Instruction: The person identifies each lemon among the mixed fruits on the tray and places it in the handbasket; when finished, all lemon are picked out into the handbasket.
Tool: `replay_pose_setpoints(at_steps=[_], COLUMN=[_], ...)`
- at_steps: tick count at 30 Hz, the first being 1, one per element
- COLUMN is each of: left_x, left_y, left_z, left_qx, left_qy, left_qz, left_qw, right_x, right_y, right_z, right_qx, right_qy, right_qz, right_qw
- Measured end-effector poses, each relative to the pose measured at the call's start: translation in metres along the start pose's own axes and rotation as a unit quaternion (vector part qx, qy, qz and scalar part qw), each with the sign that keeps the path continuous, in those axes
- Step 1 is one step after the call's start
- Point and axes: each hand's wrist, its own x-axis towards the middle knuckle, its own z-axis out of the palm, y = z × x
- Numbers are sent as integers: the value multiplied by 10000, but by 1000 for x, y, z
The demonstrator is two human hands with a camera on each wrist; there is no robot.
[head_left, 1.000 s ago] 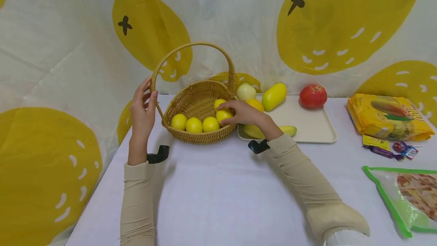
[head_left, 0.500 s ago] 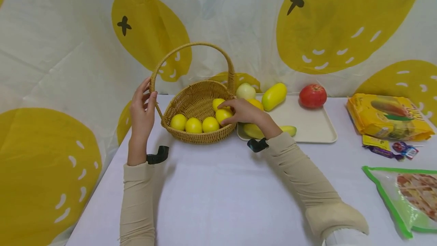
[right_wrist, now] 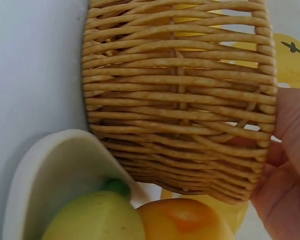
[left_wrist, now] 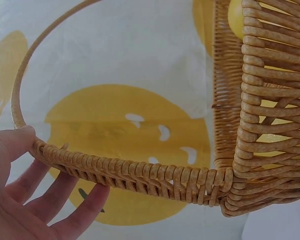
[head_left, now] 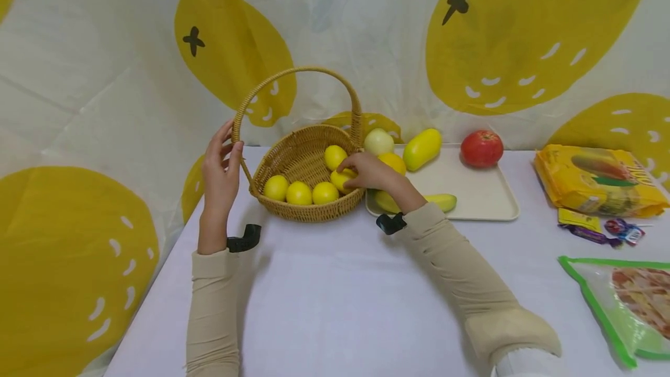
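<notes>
A wicker basket with a tall arched handle stands at the table's back left. My left hand holds the handle's left side; in the left wrist view, the thumb lies on one side and the fingers on the other. Several yellow lemons lie inside along the front and right, among them a front lemon and a rear lemon. Reaching over the right rim, my right hand pinches a lemon in the basket. In the right wrist view, the woven wall hides its fingertips.
Right of the basket, a cream tray bears a banana, an orange fruit, a yellow mango-like fruit, a pale round fruit and a red fruit. Farther right lie a yellow snack pack, wrapped candies and a green-edged bag.
The lemon under my right hand has turned or shifted slightly, and the rear lemon shows more fully. My left hand stays on the handle.
</notes>
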Motion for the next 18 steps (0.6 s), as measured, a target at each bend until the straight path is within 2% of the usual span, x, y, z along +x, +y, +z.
replay_pose_setpoints(at_steps=[7,11,18], left_x=[2,2,5], left_y=[-1,-5,-10], left_z=[1,1,-5], left_qx=[-10,24,61], left_qy=[-28,-28,69], left_qz=[-2,-28,-51], left_qw=[10000,10000,9999], right_x=[-11,-20,-32], right_y=[7,10,9], right_z=[8,12,12], right_qx=[775,1129,1323], right_qy=[313,382,128], right_qz=[-195,-494,-980], right_qw=[9963,9916,9863])
